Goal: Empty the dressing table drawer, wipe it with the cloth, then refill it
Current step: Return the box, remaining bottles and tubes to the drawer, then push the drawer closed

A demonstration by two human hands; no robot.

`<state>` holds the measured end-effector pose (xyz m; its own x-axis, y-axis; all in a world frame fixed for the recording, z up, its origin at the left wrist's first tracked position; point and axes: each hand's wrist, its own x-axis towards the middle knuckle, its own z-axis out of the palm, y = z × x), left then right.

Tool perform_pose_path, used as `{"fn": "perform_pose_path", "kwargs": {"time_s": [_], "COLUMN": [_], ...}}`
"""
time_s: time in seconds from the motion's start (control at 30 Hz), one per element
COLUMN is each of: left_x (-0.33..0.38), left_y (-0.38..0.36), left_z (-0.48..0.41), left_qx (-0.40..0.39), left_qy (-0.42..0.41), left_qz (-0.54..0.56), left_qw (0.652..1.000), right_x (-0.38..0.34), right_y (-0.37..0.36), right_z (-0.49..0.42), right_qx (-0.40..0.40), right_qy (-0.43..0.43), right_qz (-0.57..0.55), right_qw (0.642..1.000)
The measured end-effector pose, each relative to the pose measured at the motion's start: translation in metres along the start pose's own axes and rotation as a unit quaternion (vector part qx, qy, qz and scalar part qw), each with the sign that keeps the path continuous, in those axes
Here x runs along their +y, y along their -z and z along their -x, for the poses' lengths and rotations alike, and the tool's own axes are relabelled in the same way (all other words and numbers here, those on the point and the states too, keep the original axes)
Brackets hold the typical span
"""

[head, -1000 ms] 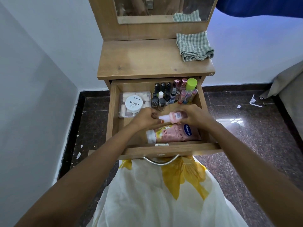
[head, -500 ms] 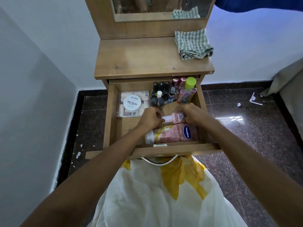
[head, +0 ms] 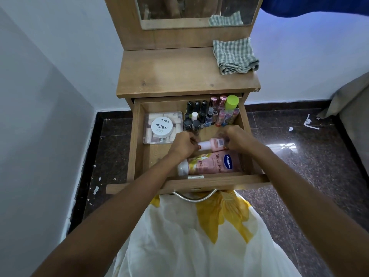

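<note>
Dressing table top [head: 175, 72] is carrying a checked cloth [head: 235, 56], sitting well beyond the right hand [head: 238, 139]. The open drawer [head: 136, 140] is holding a Vaseline bottle [head: 211, 163] lying on the wrist side of both hands, a clear box [head: 175, 118] sitting just beyond the left hand [head: 182, 145], and little bottles [head: 201, 114] standing past the knuckles.

Illumination: soft, even daylight, moderately bright, with a cool blue cast on the white walls [head: 299, 62]; the left wall reads greyer than the far one. One bright barred patch of glare lies on the polished floor [head: 319, 176], right of the drawer [head: 137, 152]. Shadows are faint; the far end of the drawer, under the worktop [head: 169, 74], is shaded. The mirror [head: 195, 9] is dim. Focus is sharp centrally: the lotion bottle [head: 211, 163] label reads cleanly. The fingers [head: 191, 141] of the left hand [head: 182, 145] and right hand [head: 238, 139], gripping the small pink bottle [head: 212, 143], are slightly soft. Wide-angle distortion stretches the forearms [head: 119, 206] and leans the walls toward the frame edges.
</note>
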<state>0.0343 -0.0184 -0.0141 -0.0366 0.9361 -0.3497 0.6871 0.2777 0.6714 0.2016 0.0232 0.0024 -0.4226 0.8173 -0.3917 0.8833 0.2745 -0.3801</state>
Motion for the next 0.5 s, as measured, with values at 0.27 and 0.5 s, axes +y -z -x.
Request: {"fn": "perform_pose_path", "kwargs": {"time_s": [0.27, 0.5], "left_x": [-0.005, -0.039], "left_y": [0.038, 0.066], "left_z": [0.044, 0.099], "left_qx": [0.105, 0.201], "left_qy": [-0.027, -0.003], "left_qz": [0.13, 0.183], "left_qw": [0.986, 0.962], "right_x": [-0.004, 0.019], "right_y": [0.014, -0.004], "right_z": [0.047, 0.096], "right_qx": [0.196, 0.287], "right_qy": [-0.026, -0.076], "right_qz": [-0.169, -0.261], "right_qw": [0.966, 0.919]}}
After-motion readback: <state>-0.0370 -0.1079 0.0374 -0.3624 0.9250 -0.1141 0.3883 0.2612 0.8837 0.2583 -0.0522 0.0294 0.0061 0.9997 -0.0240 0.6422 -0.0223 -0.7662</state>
